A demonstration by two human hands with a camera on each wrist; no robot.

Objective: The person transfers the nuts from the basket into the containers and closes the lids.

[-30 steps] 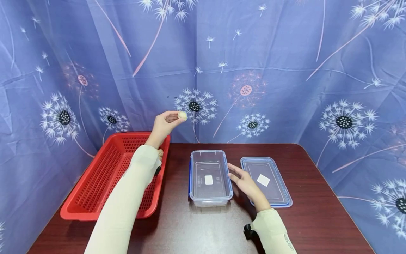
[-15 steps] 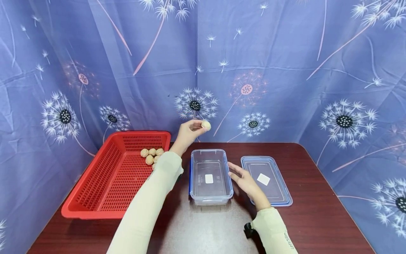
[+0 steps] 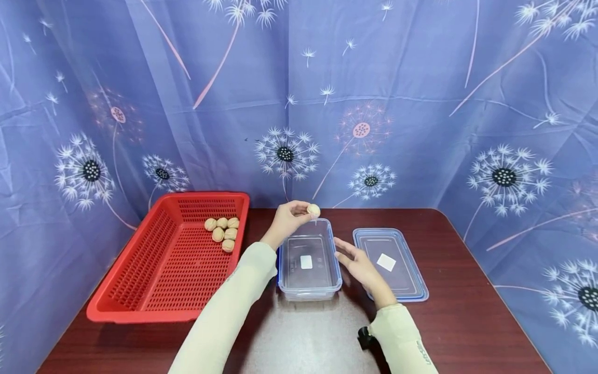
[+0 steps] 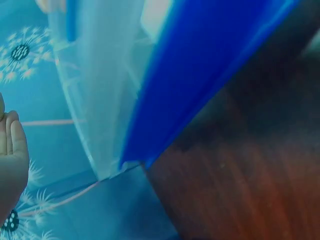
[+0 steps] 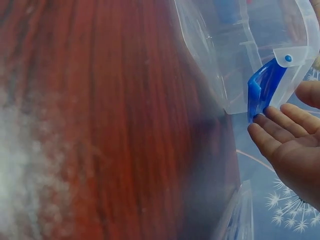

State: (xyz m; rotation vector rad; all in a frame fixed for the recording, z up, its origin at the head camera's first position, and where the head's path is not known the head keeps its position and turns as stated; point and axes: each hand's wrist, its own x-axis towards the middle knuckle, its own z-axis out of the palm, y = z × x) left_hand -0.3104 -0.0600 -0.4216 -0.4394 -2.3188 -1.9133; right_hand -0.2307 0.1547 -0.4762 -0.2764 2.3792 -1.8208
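Pinching a walnut (image 3: 313, 210) between the thumb and fingers of the left hand (image 3: 290, 220). Holding it up by the far rim of the clear box (image 3: 310, 296); hard to tell if over that rim or just behind it. Reaching to the right side of the box with the loose, nearly straight fingers of the right hand (image 3: 358, 265), at a blue clip (image 5: 267, 85), touching or just beside it. Near that hand, flat on the brown table (image 3: 299, 348), a clear lid (image 3: 394, 284). Well to the left, in a red basket (image 3: 140, 316), six more walnuts (image 3: 218, 235), close together.
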